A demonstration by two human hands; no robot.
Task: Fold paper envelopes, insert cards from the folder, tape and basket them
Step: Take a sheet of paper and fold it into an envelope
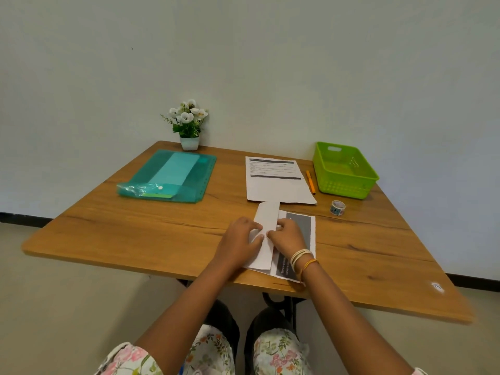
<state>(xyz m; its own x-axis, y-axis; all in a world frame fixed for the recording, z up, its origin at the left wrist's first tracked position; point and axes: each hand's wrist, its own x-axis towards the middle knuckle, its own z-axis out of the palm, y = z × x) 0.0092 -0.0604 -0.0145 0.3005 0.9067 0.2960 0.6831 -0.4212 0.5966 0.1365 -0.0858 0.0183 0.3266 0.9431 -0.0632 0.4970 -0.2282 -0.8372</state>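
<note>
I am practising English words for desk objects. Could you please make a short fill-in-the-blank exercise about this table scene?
1. Both hands press on a folded sheet of ____.
2. The basket at the far right is ____ in colour.
3. The orange pen lies between the printed sheet and the ____.
4. The teal folder lies in front of a pot of white ____.

Missing words: paper; green; basket; flowers

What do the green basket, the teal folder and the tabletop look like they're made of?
Green basket: looks like moulded plastic, with perforated walls and a cut-out handle. Teal folder: seems to be thin translucent plastic, since its contents show through and the near end glints. Tabletop: wood-grain surface with a smooth finish; whether solid wood or laminate is unclear.
</note>
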